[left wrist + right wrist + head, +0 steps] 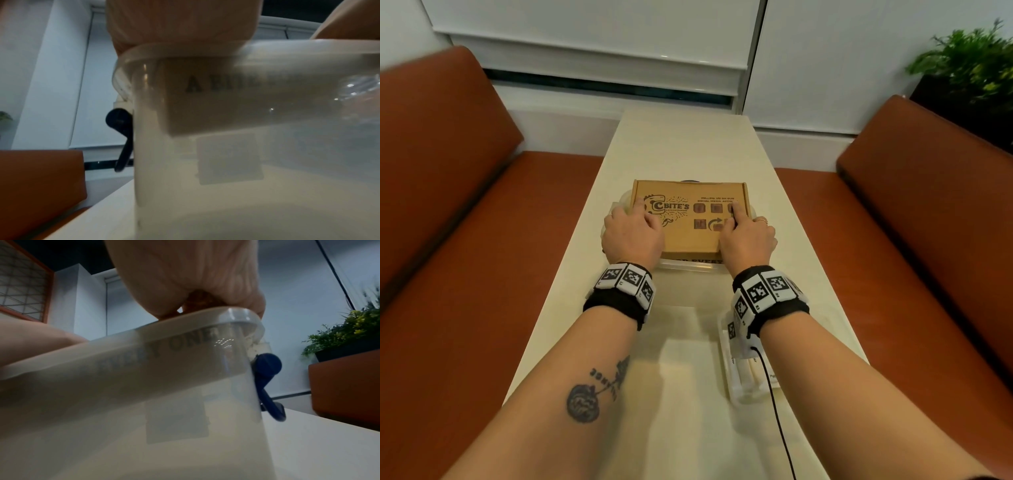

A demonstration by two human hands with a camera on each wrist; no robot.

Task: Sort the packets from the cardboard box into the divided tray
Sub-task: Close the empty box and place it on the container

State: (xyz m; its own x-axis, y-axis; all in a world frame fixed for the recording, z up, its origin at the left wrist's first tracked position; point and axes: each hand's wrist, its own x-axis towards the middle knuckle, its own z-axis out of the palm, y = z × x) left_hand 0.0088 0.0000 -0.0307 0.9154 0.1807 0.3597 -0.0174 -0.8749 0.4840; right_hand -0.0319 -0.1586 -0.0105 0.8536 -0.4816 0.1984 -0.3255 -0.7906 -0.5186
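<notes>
Item: cardboard box (pixel 690 219), shut, long axis left-right, seated in clear plastic bin (pixel 688 265) mid-table | Left hand (pixel 631 236): on box's left end, fingers on lid, grip unclear | Right hand (pixel 748 238): on right end, forefinger straight on lid | Packets: unseen | Divided tray (pixel 739 377): near side, under right wrist.
</notes>
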